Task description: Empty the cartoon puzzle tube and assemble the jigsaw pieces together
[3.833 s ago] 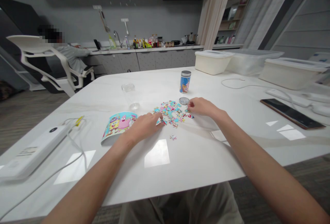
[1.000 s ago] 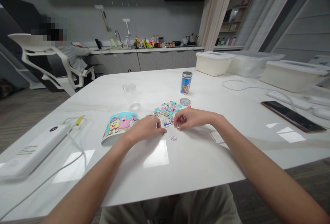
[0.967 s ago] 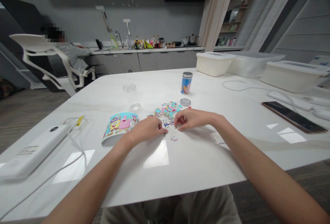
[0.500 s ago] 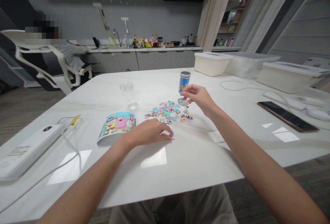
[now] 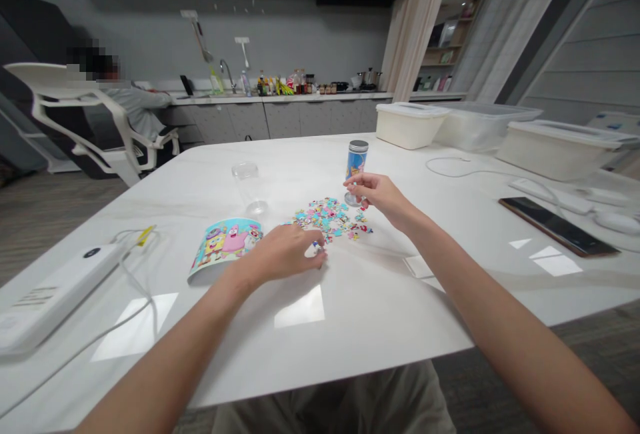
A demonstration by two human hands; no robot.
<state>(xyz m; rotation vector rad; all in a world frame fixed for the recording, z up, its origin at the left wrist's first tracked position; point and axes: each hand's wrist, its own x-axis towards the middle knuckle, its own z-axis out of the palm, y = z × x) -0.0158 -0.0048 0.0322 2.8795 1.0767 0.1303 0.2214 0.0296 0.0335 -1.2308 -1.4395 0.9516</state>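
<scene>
A loose heap of small, colourful jigsaw pieces (image 5: 330, 215) lies spread on the white table. At its near-left edge, my left hand (image 5: 287, 251) rests low with thumb and fingers apart, and a few pieces show between them. My right hand (image 5: 383, 197) is to the right of the heap, its fingers curled together; whatever they hold, if anything, is hidden. Just behind those fingers are a silver-coloured round lid (image 5: 351, 199) on the table and an upright cylindrical jar (image 5: 356, 157) with a blue picture label and a grey lid.
A curved cartoon picture sheet (image 5: 225, 245) stands left of my left hand, with a clear jar (image 5: 249, 187) behind it. A white power strip (image 5: 55, 294) with cables lies at left. On the right are a phone (image 5: 555, 226) and storage boxes (image 5: 410, 126). A person sits beyond, at left.
My left hand has shifted up and slightly left toward the heap, and its thumb and fingers have parted. My right hand has dropped slightly and moved left, covering part of the lid.
</scene>
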